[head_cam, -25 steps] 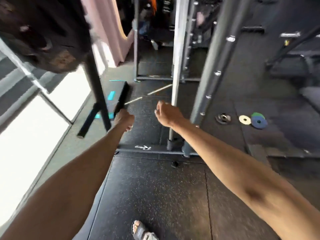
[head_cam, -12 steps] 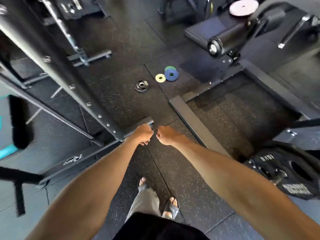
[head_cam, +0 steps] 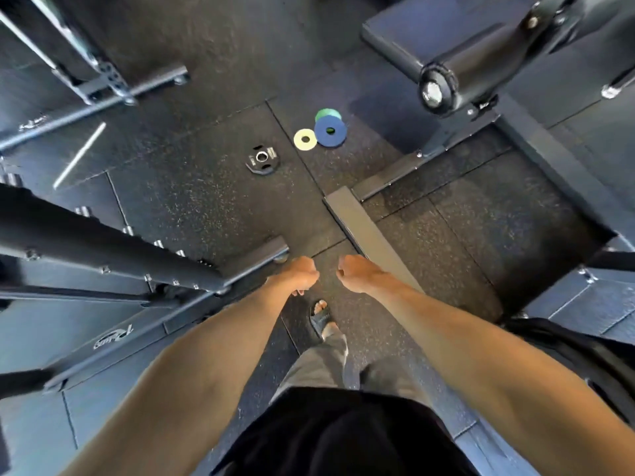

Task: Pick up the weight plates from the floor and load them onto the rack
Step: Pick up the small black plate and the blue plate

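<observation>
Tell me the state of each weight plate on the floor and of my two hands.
Black round weight plate: flat on the floor.
Small yellow ring plate: flat on the floor, beside the blue one.
Blue round plate: lying partly over the green plate.
Green round plate: on the floor, mostly covered.
Left hand: fingers curled, holding nothing.
Right hand: fingers curled, holding nothing.

Both bare arms reach forward over the black speckled rubber floor (head_cam: 192, 207). The left hand (head_cam: 302, 274) and right hand (head_cam: 357, 271) hang close together, fingers curled, holding nothing. Beyond them lie a black round iron weight plate (head_cam: 263, 159) and a small pale-yellow disc plate (head_cam: 305, 139) just beside a blue disc plate (head_cam: 330, 131), which overlaps a green disc plate (head_cam: 326, 113). The dark steel rack frame (head_cam: 103, 255) stands at left. A sandalled foot (head_cam: 321, 319) shows below the hands.
</observation>
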Motion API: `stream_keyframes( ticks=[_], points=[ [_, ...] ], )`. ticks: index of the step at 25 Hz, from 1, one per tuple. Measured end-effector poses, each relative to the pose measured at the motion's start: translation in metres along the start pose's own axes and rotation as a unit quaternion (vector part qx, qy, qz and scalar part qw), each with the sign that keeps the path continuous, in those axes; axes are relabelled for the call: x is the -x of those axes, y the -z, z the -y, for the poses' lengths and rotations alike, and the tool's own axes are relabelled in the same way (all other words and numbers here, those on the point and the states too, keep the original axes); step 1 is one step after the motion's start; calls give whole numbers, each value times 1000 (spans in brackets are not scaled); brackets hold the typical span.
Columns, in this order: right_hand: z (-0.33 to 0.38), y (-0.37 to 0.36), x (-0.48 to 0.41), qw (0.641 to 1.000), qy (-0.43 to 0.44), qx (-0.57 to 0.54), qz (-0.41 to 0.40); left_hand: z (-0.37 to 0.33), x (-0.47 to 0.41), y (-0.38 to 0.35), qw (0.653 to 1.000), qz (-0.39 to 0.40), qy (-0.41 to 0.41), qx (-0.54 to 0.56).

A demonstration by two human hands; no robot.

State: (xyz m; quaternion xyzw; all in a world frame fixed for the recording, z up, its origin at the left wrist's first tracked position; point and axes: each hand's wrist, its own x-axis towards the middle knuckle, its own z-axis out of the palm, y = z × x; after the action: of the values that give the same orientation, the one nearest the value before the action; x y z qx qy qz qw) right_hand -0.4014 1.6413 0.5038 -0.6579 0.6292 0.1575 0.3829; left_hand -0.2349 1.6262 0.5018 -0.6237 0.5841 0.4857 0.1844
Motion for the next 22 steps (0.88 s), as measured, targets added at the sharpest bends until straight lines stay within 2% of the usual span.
stream_keyframes(
  ticks=[8,13,16,22],
  points=[
    [31,119,-146,999,43,-3,29,-32,-103,131,998,-1,27,62],
    [45,186,-263,995,76,-9,60,-45,-185,220,987,-50,89,124],
    [54,214,-319,992,88,-19,83,-54,-227,262,977,-59,104,176],
    [83,254,-433,990,86,-30,111,-46,-320,332,970,-91,115,196]
  ],
)
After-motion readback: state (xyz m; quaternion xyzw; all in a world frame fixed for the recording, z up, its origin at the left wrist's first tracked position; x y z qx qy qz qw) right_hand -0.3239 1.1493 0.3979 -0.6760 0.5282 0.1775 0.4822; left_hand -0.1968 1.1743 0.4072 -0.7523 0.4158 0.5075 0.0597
